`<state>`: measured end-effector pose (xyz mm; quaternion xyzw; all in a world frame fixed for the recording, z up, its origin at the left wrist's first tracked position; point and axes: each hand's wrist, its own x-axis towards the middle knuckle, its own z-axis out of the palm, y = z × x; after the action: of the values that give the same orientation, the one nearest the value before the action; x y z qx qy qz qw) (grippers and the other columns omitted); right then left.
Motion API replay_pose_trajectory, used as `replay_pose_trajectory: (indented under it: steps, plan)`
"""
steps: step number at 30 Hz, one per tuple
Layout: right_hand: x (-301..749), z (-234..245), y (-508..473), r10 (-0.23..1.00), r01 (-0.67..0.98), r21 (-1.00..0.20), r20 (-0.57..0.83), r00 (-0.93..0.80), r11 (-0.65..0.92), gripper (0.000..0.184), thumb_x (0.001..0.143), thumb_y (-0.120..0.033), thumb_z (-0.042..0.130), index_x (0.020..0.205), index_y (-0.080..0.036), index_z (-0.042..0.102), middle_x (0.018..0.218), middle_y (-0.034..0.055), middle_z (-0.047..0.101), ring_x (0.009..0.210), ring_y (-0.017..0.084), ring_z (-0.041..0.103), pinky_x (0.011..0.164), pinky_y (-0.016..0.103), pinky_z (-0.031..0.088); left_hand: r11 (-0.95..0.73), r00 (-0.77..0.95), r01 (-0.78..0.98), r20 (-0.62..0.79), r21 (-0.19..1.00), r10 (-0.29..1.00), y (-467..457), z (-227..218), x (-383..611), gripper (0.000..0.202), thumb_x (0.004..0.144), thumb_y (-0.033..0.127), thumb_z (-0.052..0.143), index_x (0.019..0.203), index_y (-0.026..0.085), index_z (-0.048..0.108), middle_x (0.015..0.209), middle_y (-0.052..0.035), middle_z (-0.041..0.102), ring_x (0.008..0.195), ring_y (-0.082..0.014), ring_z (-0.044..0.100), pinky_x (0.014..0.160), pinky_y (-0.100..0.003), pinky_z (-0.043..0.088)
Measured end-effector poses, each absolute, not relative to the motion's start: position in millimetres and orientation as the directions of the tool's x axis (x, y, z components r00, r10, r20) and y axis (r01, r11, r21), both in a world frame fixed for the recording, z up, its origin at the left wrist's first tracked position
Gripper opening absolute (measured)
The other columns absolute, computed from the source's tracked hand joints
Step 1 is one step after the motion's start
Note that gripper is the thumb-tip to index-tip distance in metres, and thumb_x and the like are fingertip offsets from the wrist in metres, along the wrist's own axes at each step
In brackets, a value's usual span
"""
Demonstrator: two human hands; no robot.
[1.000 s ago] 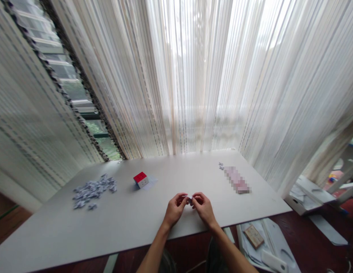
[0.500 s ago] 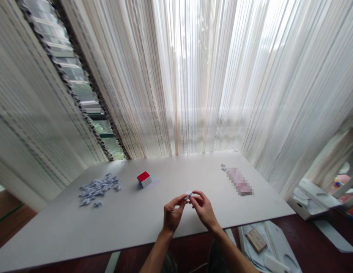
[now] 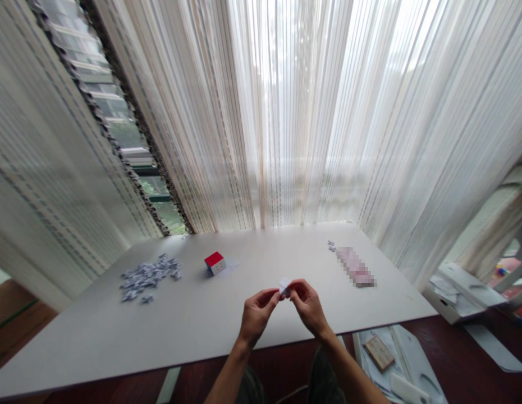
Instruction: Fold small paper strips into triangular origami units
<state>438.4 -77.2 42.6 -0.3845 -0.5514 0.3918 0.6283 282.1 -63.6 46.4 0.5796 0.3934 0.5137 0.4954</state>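
A small folded piece of white paper [image 3: 284, 285] is pinched between my two hands above the front part of the white table [image 3: 193, 331]. My left hand [image 3: 256, 315] grips its left side with thumb and fingertips. On the other side, my right hand [image 3: 307, 304] pinches it with thumb and curled fingers. Fingertips hide part of the fold. A heap of small folded paper pieces [image 3: 147, 278] lies at the left of the table. Beyond my hands, to the left, a puzzle cube [image 3: 215, 262] with a red top rests beside flat paper sheets [image 3: 230, 266].
A few folded paper bits [image 3: 331, 246] lie at the back right, near a pixelated pinkish item [image 3: 355, 266]. Sheer curtains [image 3: 286, 140] hang along the far table edge. Below the right front edge stands a white container of papers with a small wooden box [image 3: 379, 353].
The folded paper has turned in my fingers and shows a broader face. My right-hand fingers have curled in closer around it. The view has shifted slightly.
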Motion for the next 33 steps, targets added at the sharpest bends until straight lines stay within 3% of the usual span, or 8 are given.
replay_pose_trajectory:
  steps: [8,22,33]
  plan:
    - [444,42,-82,0.925,-0.001,-0.925,0.379,0.013,0.379,0.021,0.081,-0.037,0.065,0.093,-0.02,0.062,0.082,0.0043,0.067,0.079,0.02,0.065,0.075,0.033,0.053,-0.197,0.19,-0.057,0.204,0.979,0.96,-64,45,282,0.03,0.073,0.035,0.074,0.093,0.013,0.071,0.094,-0.01,0.075,0.088,-0.0236,0.07,0.084,-0.034,0.056]
    - [436,46,-91,0.944,-0.085,-0.94,0.327,0.045,0.33,0.03,0.08,-0.041,0.067,0.101,-0.02,0.061,0.086,0.0063,0.071,0.084,0.023,0.068,0.079,0.036,0.055,-0.314,0.122,0.003,0.311,0.949,0.943,-69,42,284,0.028,0.072,0.036,0.074,0.09,0.014,0.071,0.091,-0.0091,0.075,0.085,-0.0242,0.071,0.084,-0.037,0.058]
    - [430,35,-98,0.858,0.147,-0.898,0.439,0.266,0.414,0.021,0.083,-0.036,0.065,0.096,-0.019,0.067,0.09,0.0078,0.071,0.08,0.021,0.066,0.078,0.036,0.054,-0.314,0.097,-0.014,0.314,0.949,0.944,-75,44,289,0.028,0.075,0.036,0.072,0.092,0.014,0.071,0.097,-0.0097,0.075,0.088,-0.0243,0.071,0.085,-0.037,0.058]
